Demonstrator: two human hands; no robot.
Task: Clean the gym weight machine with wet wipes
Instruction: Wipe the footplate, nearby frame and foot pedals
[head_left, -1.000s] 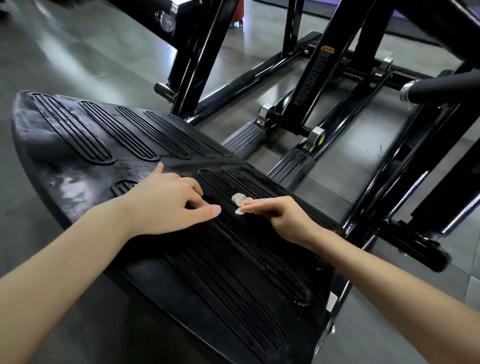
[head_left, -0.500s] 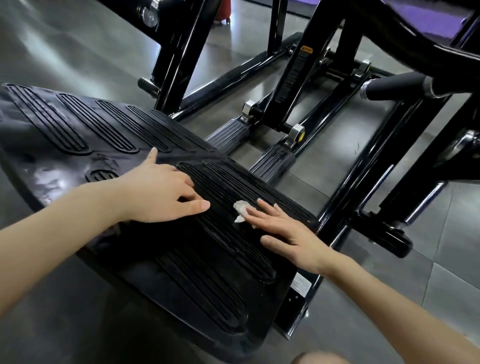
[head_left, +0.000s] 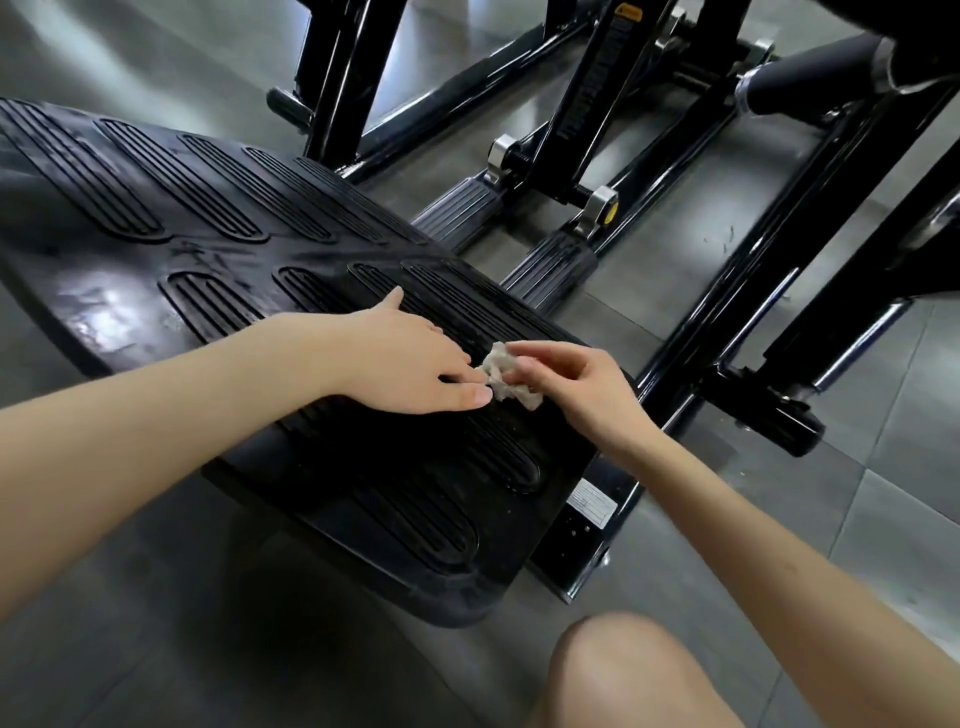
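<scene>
The machine's wide black ribbed footplate fills the left and middle of the head view, with damp smears on its left part. A small crumpled, greyish wet wipe lies on the plate near its right edge. My right hand pinches the wipe between thumb and fingers and holds it against the ribs. My left hand rests flat on the plate just left of the wipe, its fingertips touching the wad.
Black steel frame bars and two ribbed pedals stand beyond the plate on a grey tiled floor. A padded black handle juts out at upper right. My bare knee shows at the bottom edge.
My right hand went from flat fingers pressing the wipe to pinching the bunched wipe. Both hands sit closer to the plate's right edge, and my view has shifted down, bringing my knee into sight.
</scene>
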